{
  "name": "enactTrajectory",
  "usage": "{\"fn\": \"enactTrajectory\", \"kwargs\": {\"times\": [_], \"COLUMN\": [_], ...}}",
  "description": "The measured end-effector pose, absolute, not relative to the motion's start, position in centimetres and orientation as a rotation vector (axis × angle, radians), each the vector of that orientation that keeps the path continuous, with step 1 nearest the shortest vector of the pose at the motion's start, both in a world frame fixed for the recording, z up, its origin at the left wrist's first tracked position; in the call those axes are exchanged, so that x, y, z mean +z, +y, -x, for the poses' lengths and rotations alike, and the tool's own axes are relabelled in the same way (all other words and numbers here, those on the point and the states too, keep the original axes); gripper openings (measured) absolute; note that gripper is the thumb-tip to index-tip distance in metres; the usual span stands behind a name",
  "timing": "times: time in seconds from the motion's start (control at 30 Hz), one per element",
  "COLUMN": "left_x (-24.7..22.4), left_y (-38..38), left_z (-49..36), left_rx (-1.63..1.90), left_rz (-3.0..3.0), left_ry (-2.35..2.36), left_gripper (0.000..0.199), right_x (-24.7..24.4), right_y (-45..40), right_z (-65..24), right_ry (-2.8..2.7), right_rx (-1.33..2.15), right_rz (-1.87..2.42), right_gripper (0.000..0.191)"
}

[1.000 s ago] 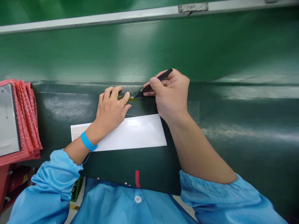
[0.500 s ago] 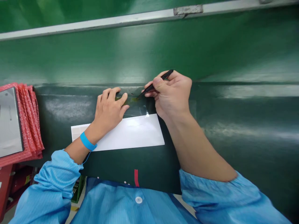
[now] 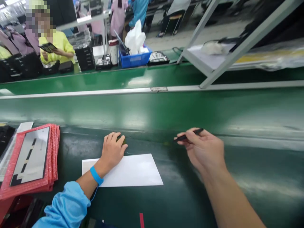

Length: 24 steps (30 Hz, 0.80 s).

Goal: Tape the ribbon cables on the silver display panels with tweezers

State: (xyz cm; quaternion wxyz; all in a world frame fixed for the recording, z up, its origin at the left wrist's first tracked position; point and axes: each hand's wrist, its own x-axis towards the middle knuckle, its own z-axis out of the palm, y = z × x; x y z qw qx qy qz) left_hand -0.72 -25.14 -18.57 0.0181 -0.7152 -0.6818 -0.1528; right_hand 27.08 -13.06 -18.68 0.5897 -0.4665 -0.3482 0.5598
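Observation:
My left hand (image 3: 113,148) rests with its fingers apart at the upper edge of a white sheet (image 3: 135,171), its wrist in a blue band lying over the sheet. Something small and dark yellowish lies by its fingertips, too small to make out. My right hand (image 3: 205,148), right of the sheet, is closed around a thin black tool (image 3: 182,137) like a pen or tweezers, its tip pointing left above the dark green surface. A faint yellow-green spot (image 3: 167,143) shows left of that tip.
At the left lies a stack of pink bubble-wrap sheets (image 3: 54,158) with a grey panel (image 3: 35,155) on top. Beyond the metal rail (image 3: 106,92) stand a blue bin (image 3: 135,60), black trays (image 3: 84,52) and a person in yellow (image 3: 57,41). A metal frame (image 3: 249,41) stands at upper right.
The view has tilted up, showing the far side of the bench. My right hand has moved right with the black tool, away from my left hand, which stays by the sheet.

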Motion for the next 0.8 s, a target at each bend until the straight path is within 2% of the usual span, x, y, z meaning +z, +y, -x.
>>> {"fn": "enactTrajectory", "kwargs": {"times": [0.13, 0.23, 0.4, 0.47, 0.57, 0.8], "left_x": [-18.0, -17.5, -18.6, -19.1, -19.0, -18.5], "left_y": [-25.5, -26.8, -30.5, -31.4, -31.4, -30.1], "left_z": [0.7, -0.8, -5.2, -6.2, -6.0, -4.4], "left_rx": [-0.504, -0.508, -0.371, -0.249, -0.177, -0.248], "left_rz": [2.147, 2.137, 2.354, 2.515, 2.658, 2.764], "left_ry": [-2.128, -2.109, -1.953, -1.841, -1.754, -1.715], "left_gripper": [0.026, 0.029, 0.061, 0.067, 0.067, 0.065], "right_x": [-19.6, -19.9, -20.1, -20.2, -20.2, -20.3], "right_y": [-12.5, -12.1, -11.8, -11.8, -11.8, -11.6], "right_z": [-29.4, -30.1, -29.7, -29.5, -29.4, -29.3], "right_ry": [-0.749, -0.713, -0.681, -0.673, -0.665, -0.653], "right_rx": [1.289, 1.293, 1.319, 1.326, 1.333, 1.357], "right_rz": [1.100, 1.100, 1.105, 1.103, 1.094, 1.077], "right_gripper": [0.046, 0.051, 0.062, 0.063, 0.065, 0.068]}}
